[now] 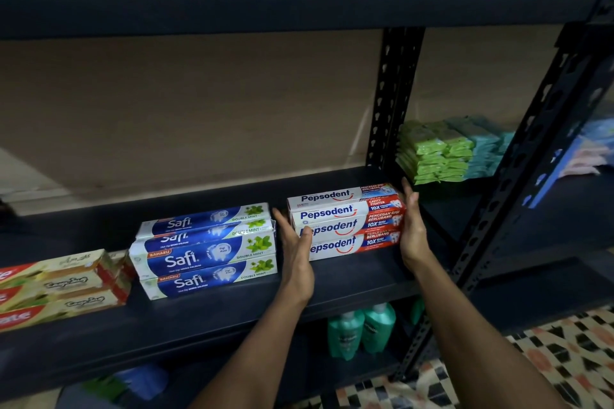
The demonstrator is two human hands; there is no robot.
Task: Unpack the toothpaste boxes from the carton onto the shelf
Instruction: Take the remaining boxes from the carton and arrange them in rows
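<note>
Squaring stack of red-and-white cardboard Pepsodent toothpaste boxes (349,222), sitting on dark metal shelf (232,319) just right of blue-and-white Safi box stack (206,252). Left hand (295,256) and right hand (412,229) pressing stack ends, fingers (411,201) flat, released, not clenching. Next, likely: letting go, reaching for carton, out of view.

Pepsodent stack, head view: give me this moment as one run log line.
Pepsodent stack: on shelf, right of Safi stack | left hand: flat against its left end | right hand: flat against its right end
</note>
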